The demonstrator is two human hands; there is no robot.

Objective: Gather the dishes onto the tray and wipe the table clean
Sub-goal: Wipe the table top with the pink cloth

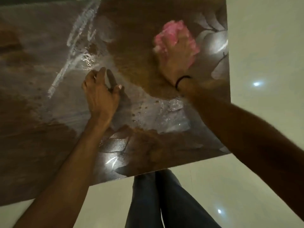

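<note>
Wiping down the table (49, 137) near its far right corner, right hand (176, 58) pressing a crumpled pink cloth (172, 32), fingers curled and clamped over it, blurred in mid-stroke. Bracing on the glossy surface with the left hand (100, 94), fingers slightly apart and bent, tips touching the tabletop, holding nothing. Showing no dishes and no tray anywhere in view, so apparently well into the wiping stage. Still glistening with wet streaks (79, 46) to the left of the cloth, likely calling for a sweep leftward across that patch.
</note>
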